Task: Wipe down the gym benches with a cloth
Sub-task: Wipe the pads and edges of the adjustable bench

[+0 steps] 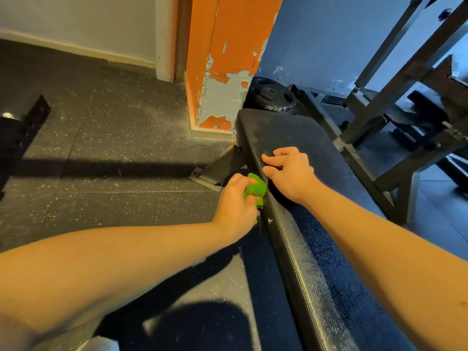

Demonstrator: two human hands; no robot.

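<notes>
- Head view: left hand (234, 200), fingers clamped round the green cloth (256, 189), which is mostly hidden in the fist and held against the bench (316, 224) pad's side edge;
- right hand (288, 171) rests on the pad top, fingers bent; perhaps gripping the edge, I cannot tell.

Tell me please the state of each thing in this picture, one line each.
green cloth: bunched up, gripped by the left hand, against the bench's side.
bench: level, whitish dust on its pad.
right hand: rests on the bench top, fingers bent, holding nothing.
pillar: orange paint peeled off low down.
weight plate: behind the bench, by the pillar.
</notes>
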